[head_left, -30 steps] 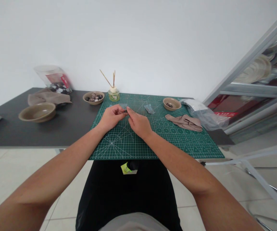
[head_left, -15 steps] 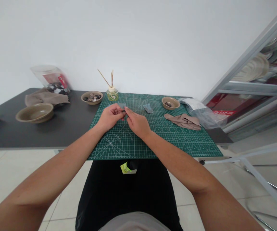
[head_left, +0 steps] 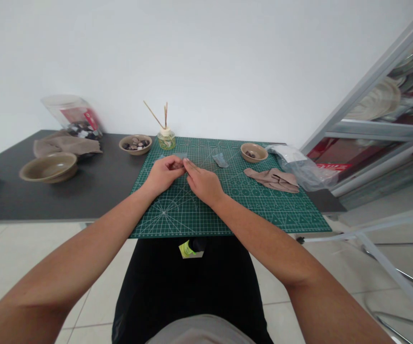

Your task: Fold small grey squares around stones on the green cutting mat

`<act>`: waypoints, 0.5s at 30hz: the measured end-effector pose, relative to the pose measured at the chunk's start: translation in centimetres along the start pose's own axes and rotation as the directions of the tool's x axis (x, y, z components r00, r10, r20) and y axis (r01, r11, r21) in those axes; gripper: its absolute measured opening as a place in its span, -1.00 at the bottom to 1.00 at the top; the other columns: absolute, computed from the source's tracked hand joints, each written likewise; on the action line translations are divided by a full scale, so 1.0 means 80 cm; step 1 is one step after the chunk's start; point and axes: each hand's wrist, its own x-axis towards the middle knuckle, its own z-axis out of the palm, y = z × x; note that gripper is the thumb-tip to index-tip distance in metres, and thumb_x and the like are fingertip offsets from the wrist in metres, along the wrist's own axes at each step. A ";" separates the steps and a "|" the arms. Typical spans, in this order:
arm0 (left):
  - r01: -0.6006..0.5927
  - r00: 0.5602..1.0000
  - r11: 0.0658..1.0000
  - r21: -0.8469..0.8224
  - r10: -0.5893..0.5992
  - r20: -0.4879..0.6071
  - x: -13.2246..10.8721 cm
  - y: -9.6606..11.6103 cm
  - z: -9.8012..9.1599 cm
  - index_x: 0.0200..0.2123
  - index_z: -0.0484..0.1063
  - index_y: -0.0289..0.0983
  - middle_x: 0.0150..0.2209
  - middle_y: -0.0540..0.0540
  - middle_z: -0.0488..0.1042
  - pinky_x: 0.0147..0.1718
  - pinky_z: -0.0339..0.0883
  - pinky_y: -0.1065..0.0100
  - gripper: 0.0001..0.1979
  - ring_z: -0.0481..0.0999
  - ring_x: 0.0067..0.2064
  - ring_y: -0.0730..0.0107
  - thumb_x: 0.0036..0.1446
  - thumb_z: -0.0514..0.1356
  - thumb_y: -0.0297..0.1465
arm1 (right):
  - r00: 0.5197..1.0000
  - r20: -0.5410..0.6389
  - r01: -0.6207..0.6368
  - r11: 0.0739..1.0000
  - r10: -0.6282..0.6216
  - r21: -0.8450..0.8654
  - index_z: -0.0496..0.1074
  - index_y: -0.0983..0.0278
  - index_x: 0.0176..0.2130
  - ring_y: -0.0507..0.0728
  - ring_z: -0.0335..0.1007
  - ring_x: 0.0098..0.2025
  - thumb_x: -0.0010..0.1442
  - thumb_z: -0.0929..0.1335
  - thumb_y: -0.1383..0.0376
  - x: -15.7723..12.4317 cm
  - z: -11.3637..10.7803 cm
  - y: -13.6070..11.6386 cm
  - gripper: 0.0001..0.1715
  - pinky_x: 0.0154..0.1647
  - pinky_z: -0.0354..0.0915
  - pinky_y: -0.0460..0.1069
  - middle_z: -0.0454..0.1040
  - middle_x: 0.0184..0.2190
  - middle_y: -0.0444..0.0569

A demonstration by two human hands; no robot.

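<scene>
Over the green cutting mat [head_left: 192,215], my left hand [head_left: 161,176] and my right hand [head_left: 204,184] meet at the fingertips. The left fingers curl inward with the thumb pressed against them. The right fingers lie close together, their tips touching the left fingertips. Whatever they pinch is small and hidden between them. Just behind the hands lies a piece of bluish clear film [head_left: 182,155]. Another crumpled bluish clear packet [head_left: 221,159] rests on the mat to their right.
A small bowl [head_left: 254,152] with a few dark stones stands right, near a brown cloth [head_left: 274,180] and a plastic bag [head_left: 303,167]. Leftward are a reed diffuser [head_left: 166,137], a bowl of stones [head_left: 135,145], a larger bowl [head_left: 50,168], another cloth [head_left: 65,143] and a clear container [head_left: 72,114].
The fingers have closed in slightly; a small dark thing glimpsed between the fingertips before is now covered. The view has shifted a little; the bowls and cloths stay in place.
</scene>
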 end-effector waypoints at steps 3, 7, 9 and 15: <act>0.032 0.999 0.998 -0.052 -0.030 0.027 -0.001 -0.001 0.000 -0.42 0.43 -0.26 -0.52 0.05 0.41 -0.42 0.27 0.39 -0.84 0.39 -0.47 0.47 -0.02 0.32 -0.33 | 1.000 0.000 0.002 1.000 -0.002 -0.002 0.10 0.33 0.39 0.15 0.44 0.16 0.37 0.13 0.35 0.000 -0.001 0.000 -0.36 0.11 0.41 0.02 0.13 0.38 0.01; 0.063 0.997 0.988 -0.139 -0.057 0.046 0.000 -0.002 0.001 -0.38 0.43 -0.26 -0.50 0.03 0.48 -0.40 0.34 0.36 -0.80 0.48 -0.46 0.42 -0.01 0.35 -0.30 | 1.000 -0.006 -0.002 1.000 0.002 0.012 0.10 0.32 0.39 0.14 0.41 0.19 0.37 0.13 0.36 -0.001 -0.005 -0.001 -0.36 0.12 0.40 0.02 0.14 0.38 0.01; 0.062 0.998 0.982 -0.177 -0.057 0.033 0.000 -0.003 0.002 -0.36 0.43 -0.26 -0.48 0.02 0.50 -0.39 0.37 0.35 -0.77 0.51 -0.46 0.41 -0.03 0.38 -0.30 | 1.000 -0.006 -0.017 1.000 0.017 0.026 0.10 0.32 0.39 0.14 0.40 0.20 0.37 0.13 0.36 -0.002 -0.007 -0.001 -0.36 0.13 0.40 0.03 0.16 0.37 0.01; 0.081 0.996 0.984 -0.161 -0.073 0.054 0.000 -0.002 0.003 -0.39 0.40 -0.27 -0.51 0.02 0.51 -0.38 0.37 0.36 -0.78 0.50 -0.46 0.41 -0.05 0.37 -0.32 | 1.000 -0.003 -0.024 0.999 0.025 0.027 0.11 0.36 0.38 0.16 0.42 0.18 0.38 0.13 0.36 -0.001 -0.006 -0.002 -0.37 0.13 0.41 0.05 0.17 0.36 0.03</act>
